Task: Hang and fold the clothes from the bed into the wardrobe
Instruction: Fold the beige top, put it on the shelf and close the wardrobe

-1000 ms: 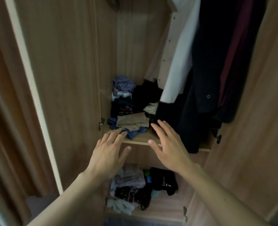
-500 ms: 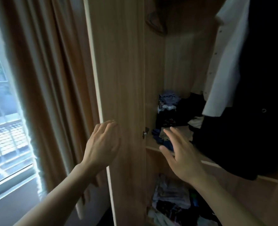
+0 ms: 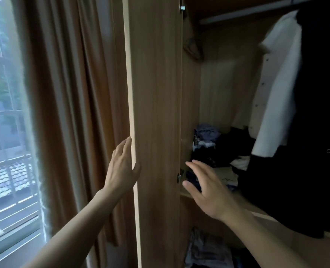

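While the left hand (image 3: 122,167) lies flat along the edge of the wardrobe door (image 3: 156,113), fingers straight behind it and thumb across its inner face, the right hand (image 3: 204,188) hovers spread and empty before the shelf (image 3: 185,194). Should the door swing shut, the hinge (image 3: 179,176) just left of the right hand could nip it. Beyond that hand the folded pile (image 3: 205,136) looks loose and could topple if brushed; a white shirt (image 3: 276,97) and dark coat (image 3: 319,113) hang farther right. No writing is legible; the bed is out of view.
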`<move>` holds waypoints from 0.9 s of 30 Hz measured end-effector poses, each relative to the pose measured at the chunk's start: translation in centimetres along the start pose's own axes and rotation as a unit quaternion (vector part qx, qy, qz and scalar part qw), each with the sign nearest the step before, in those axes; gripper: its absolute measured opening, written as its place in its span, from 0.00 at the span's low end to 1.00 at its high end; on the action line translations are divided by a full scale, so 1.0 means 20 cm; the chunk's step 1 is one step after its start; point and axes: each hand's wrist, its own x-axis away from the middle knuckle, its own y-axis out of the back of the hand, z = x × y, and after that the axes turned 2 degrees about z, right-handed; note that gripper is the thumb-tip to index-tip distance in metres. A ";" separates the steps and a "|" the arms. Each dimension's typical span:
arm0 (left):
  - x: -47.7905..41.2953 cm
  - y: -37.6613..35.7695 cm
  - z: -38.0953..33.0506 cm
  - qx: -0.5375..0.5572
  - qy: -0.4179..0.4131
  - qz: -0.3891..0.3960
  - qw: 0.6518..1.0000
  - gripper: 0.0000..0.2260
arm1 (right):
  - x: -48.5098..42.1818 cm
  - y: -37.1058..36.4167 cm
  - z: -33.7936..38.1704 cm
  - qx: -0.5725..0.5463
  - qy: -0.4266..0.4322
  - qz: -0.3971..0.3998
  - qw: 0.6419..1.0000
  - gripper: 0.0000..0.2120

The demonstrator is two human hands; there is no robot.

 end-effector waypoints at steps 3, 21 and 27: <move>-0.07 -0.05 0.07 0.045 -0.008 -0.010 0.999 0.32 | -0.07 -0.07 0.01 -0.003 -0.015 0.002 1.000 0.29; -0.17 -0.18 0.27 0.302 -0.052 -0.089 0.948 0.22 | -0.61 -0.19 0.46 -0.050 0.098 -0.096 0.989 0.32; -0.17 -0.16 0.32 0.337 -0.047 -0.035 0.940 0.14 | -0.87 -0.20 0.67 0.039 0.164 -0.140 0.976 0.32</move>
